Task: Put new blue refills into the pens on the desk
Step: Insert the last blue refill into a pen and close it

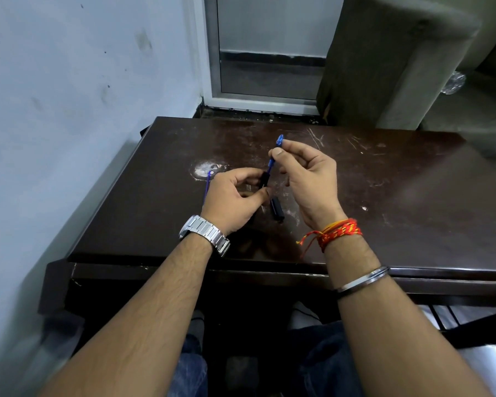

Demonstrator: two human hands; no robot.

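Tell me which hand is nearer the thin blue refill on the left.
Left. The left hand sits right beside the thin blue refill; the right hand is beyond the left hand, pinching a blue pen part.

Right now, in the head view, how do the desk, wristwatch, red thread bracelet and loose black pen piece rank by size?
Largest: desk, by far.
Next: wristwatch and red thread bracelet, which look about alike, so I won't rank them.
Smallest: black pen piece lying on the desk.
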